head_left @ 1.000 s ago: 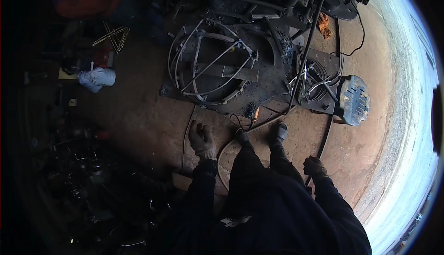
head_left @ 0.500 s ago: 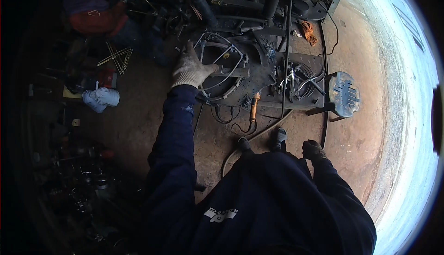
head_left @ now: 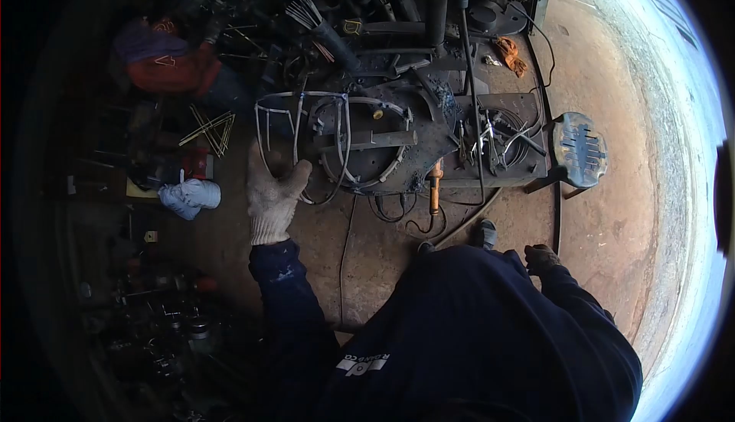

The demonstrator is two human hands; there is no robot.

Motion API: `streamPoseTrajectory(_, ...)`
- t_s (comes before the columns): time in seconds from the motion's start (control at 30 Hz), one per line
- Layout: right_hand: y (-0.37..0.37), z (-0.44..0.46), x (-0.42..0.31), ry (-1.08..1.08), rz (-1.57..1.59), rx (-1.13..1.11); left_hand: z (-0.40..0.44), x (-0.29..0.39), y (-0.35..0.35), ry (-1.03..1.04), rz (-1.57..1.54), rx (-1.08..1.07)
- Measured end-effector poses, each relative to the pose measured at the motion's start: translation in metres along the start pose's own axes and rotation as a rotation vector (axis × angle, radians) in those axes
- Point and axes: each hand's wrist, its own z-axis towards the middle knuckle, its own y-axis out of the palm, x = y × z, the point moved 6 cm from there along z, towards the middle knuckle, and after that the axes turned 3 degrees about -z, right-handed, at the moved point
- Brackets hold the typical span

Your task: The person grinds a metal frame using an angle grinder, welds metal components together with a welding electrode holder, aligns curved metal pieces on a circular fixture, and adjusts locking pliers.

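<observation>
My left hand (head_left: 274,196), in a pale knitted glove, grips the left side of a curved metal rod frame (head_left: 347,135); some fingers are hidden against it. The frame stands tilted over the left end of a dark metal plate (head_left: 430,135). On that plate are a round ring (head_left: 325,163) and a flat bar (head_left: 371,142). My right hand (head_left: 541,258), in a dark glove, is closed low beside my body, near the stool. Whether it holds anything is hidden.
An orange-handled tool (head_left: 435,189) hangs at the plate's near edge. Clamps and coiled wire (head_left: 498,143) lie right of it, beside a blue stool (head_left: 579,150). Another person (head_left: 172,70) is at upper left, near thin rods (head_left: 210,130). Cables cross the floor.
My left hand reached up to the rod frame, took hold of it, and drew it left and tilted it off the ring. My right hand stays low and closed.
</observation>
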Motion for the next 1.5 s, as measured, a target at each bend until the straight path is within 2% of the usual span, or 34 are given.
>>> streamPoseTrajectory(0.07, -0.001, 0.016, -0.01, -0.022, -0.002, -0.008, -0.009, 0.002, -0.01, -0.02, -0.108, -0.003)
streamPoseTrajectory(0.13, 0.004, 0.011, -0.037, -0.065, -0.029, -0.009, -0.017, 0.007, -0.01, 0.091, -0.415, -0.043)
streamPoseTrajectory(0.23, 0.009, 0.02, -0.063, -0.122, -0.037, -0.004, -0.029, 0.012, -0.004, 0.064, -0.535, -0.024)
streamPoseTrajectory(0.33, 0.021, 0.023, -0.084, -0.215, 0.008, -0.031, -0.038, 0.02, 0.0, 0.073, -0.587, -0.036)
streamPoseTrajectory(0.53, 0.029, 0.034, -0.071, -0.202, -0.043, -0.061, -0.05, 0.04, 0.005, 0.037, -0.624, -0.13)
streamPoseTrajectory(0.87, 0.018, 0.023, -0.014, -0.028, -0.045, -0.025, -0.061, 0.038, 0.01, 0.04, -0.619, -0.108)
streamPoseTrajectory(0.93, 0.015, 0.015, -0.018, -0.036, -0.055, 0.002, -0.063, 0.044, 0.009, 0.028, -0.525, -0.095)
streamPoseTrajectory(1.17, 0.006, 0.018, -0.035, -0.049, -0.062, -0.044, -0.068, 0.043, 0.018, -0.007, -0.487, -0.064)
streamPoseTrajectory(1.23, 0.005, 0.014, -0.045, -0.084, -0.054, -0.033, -0.073, 0.047, 0.021, 0.071, -0.441, -0.038)
streamPoseTrajectory(1.37, 0.001, 0.045, -0.039, -0.081, -0.052, -0.112, -0.079, 0.059, 0.038, 0.077, -0.398, -0.015)
streamPoseTrajectory(1.43, -0.002, 0.043, -0.043, -0.066, -0.057, -0.121, -0.084, 0.046, 0.048, 0.021, -0.401, 0.113)
streamPoseTrajectory(1.47, -0.005, 0.039, -0.047, -0.068, -0.104, -0.106, -0.087, 0.046, 0.056, 0.007, -0.398, 0.109)
streamPoseTrajectory(1.5, -0.008, 0.035, -0.05, -0.071, -0.154, -0.091, -0.092, 0.048, 0.06, 0.013, -0.242, 0.181)
